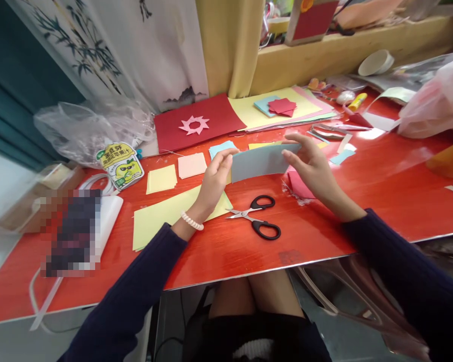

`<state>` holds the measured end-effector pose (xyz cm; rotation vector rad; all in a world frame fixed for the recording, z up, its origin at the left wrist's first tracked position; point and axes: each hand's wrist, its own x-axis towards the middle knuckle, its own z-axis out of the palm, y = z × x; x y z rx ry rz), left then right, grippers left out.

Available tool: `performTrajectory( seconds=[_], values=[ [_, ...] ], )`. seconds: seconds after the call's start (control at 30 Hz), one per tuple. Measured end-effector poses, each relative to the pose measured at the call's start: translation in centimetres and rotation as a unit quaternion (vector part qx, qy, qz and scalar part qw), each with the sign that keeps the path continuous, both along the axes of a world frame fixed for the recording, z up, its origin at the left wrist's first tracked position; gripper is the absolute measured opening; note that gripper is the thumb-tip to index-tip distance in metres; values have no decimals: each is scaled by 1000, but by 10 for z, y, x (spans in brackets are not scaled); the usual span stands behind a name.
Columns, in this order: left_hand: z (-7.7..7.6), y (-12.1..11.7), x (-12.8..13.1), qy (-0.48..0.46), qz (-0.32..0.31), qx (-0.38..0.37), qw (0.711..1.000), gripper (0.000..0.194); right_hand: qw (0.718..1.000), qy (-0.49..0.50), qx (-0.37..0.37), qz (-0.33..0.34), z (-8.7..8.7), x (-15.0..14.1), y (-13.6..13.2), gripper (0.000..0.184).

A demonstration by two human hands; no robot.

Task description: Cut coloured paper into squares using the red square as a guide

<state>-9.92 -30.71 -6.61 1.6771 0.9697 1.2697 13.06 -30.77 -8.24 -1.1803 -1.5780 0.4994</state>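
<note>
A strip of blue-grey paper [262, 163] is held up above the red table, bowed slightly between both hands. My left hand [218, 178] pinches its left end, thumb against fingers. At the other end, my right hand [310, 166] grips the paper between thumb and fingers. Below the strip lie scissors [249, 215] with black handles, blades parted and pointing left. Pale yellow-green paper sheets [166, 216] lie under my left forearm. Behind my left hand sit small squares of yellow paper [161, 178], pink paper [192, 165] and light blue paper [222, 149].
A pink pointed paper ring [194, 125] rests on dark red card [166, 133] at the back. Red squares [282, 106] top a pile of coloured sheets [245, 111]. Plastic bags stand left [94, 125] and right [438, 100]. A glue stick [358, 102] lies at back right.
</note>
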Motion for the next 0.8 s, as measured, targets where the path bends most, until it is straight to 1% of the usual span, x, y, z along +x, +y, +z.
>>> performTrajectory(
  seconds=[0.07, 0.17, 0.23, 0.33, 0.4, 0.47, 0.6, 0.8],
  values=[
    [-3, 3, -1, -27, -9, -20, 999, 23, 1000, 24, -13, 9, 0, -2, 1, 36],
    [-9, 6, 0, -73, -26, -59, 995, 24, 994, 77, -51, 58, -4, -4, 5, 50],
    [-11, 7, 1, -87, -37, -70, 993, 29, 991, 87, -68, 79, -8, -5, 8, 55],
    [-10, 6, 3, -64, -46, -69, 995, 45, 986, 90, -85, 110, -9, -8, 9, 51],
    [-9, 4, 4, -43, -49, -74, 995, 51, 982, 91, -100, 130, -9, -11, 8, 46],
    [-8, 3, 5, -33, -64, -83, 994, 53, 981, 85, -116, 130, -10, -14, 7, 44],
    [-7, 1, 6, -32, -85, -83, 992, 49, 985, 64, -114, 110, -13, -17, 5, 49],
    [-7, 4, 5, -17, -36, -46, 998, 26, 988, 57, -100, 104, -13, -17, 4, 43]
  ],
)
